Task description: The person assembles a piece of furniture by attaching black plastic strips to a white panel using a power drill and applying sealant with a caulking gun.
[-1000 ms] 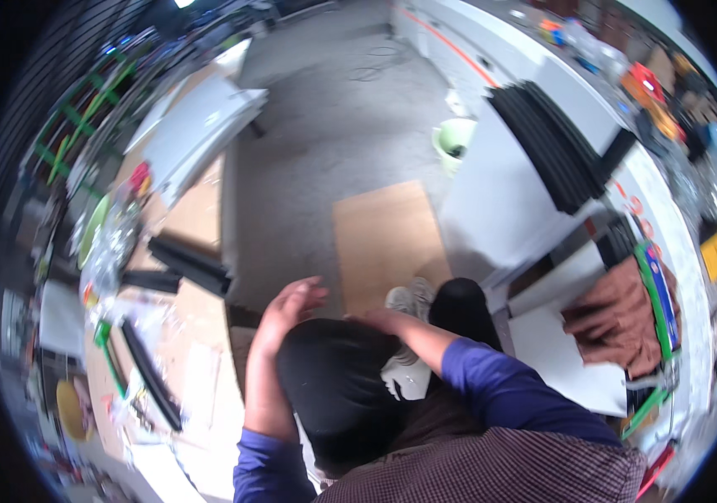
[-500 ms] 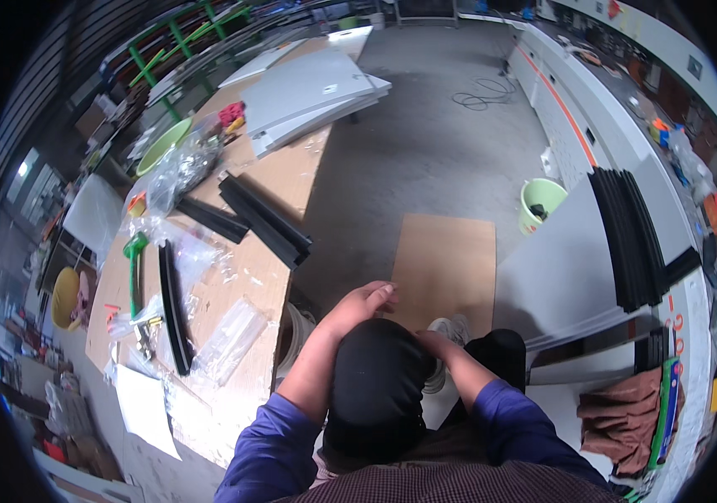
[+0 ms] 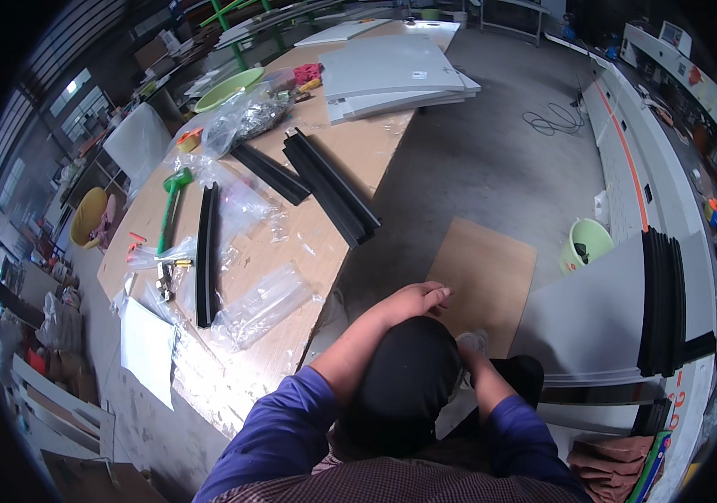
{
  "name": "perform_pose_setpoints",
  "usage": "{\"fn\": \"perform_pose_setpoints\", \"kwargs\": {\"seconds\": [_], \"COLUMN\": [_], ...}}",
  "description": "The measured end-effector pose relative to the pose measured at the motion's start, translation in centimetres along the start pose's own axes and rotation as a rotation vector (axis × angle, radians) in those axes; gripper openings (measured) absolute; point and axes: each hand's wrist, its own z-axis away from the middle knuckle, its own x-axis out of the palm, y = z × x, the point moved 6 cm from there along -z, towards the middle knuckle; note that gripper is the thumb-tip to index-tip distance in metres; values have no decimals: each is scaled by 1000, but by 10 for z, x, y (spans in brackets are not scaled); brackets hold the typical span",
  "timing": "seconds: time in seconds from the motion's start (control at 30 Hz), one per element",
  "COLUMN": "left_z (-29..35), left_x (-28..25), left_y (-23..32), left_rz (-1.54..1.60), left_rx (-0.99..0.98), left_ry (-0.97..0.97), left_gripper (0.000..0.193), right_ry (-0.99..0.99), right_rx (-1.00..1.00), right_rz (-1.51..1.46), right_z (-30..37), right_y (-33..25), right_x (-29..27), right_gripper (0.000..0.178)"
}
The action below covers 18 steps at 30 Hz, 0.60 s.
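My left hand (image 3: 422, 300) rests over my raised knee (image 3: 413, 360), in dark trousers. Its fingers are loosely bent, the thumb stands apart from them, and no object shows in it. On the other side of the knee is my right hand (image 3: 471, 355), its fingers hidden behind the leg. A flat brown cardboard sheet (image 3: 492, 268) lies on the floor just ahead of both hands. To my left, the wooden worktable (image 3: 316, 277) carries black profile strips (image 3: 329, 189), a separate black strip (image 3: 207, 256), clear plastic bags (image 3: 266, 306) and a green-headed hammer (image 3: 172, 205).
Grey panels (image 3: 392, 67) are stacked at the table's far end. A light green bucket (image 3: 584, 245) stands on the floor at right, near a large grey panel (image 3: 580, 314) with black strips (image 3: 662, 302) on it. A dark cable (image 3: 553, 120) lies coiled farther off.
My view has swung to the left, so table, strips and panels appear farther right. Both hands stay about the knee, and nothing has been picked up.
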Motion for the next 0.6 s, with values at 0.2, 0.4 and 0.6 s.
{"fn": "perform_pose_setpoints", "kwargs": {"seconds": [0.2, 0.4, 0.6], "left_z": [-1, -9, -3], "left_x": [-6, -3, -21], "left_y": [-9, -13, -4], "left_rz": [22, -23, -214], "left_rx": [10, 1, 38], "left_ry": [9, 34, 186], "left_gripper": [54, 53, 47], "right_ry": [-40, -41, -33], "right_rx": [9, 23, 41], "right_rz": [13, -8, 10], "right_z": [-6, -8, -15], "right_y": [9, 15, 32], "right_x": [5, 8, 13], "right_gripper": [42, 44, 46]}}
